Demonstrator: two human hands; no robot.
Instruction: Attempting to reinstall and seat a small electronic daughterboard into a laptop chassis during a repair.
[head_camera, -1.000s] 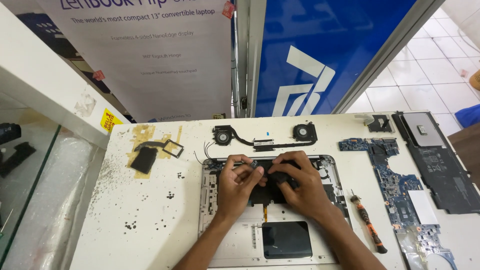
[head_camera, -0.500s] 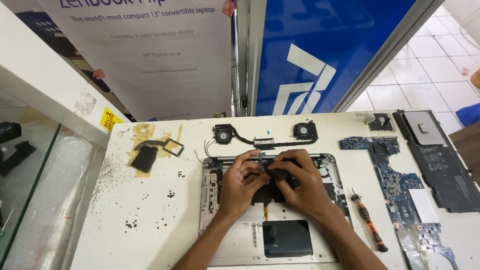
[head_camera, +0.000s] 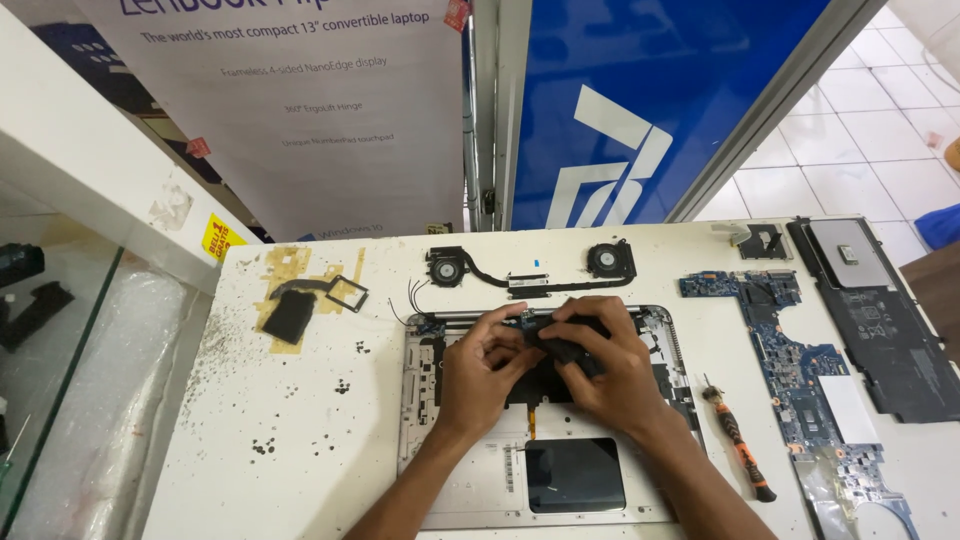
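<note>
Both hands (head_camera: 545, 365) on black part (head_camera: 560, 345) inside opened laptop shell (head_camera: 420, 460)

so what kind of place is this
Most likely a laptop repair counter in a shop. An opened laptop chassis lies under both hands, with a bare blue motherboard, a removed fan and heatpipe unit and a screwdriver beside it.

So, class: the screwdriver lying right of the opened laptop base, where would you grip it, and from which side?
Grip the screwdriver around its orange-and-black handle, coming from above and from the right. It lies flat on the white table, so only its top and sides are free. The laptop base and the right hand crowd its left, though the blue circuit board lies close on the right.
</note>
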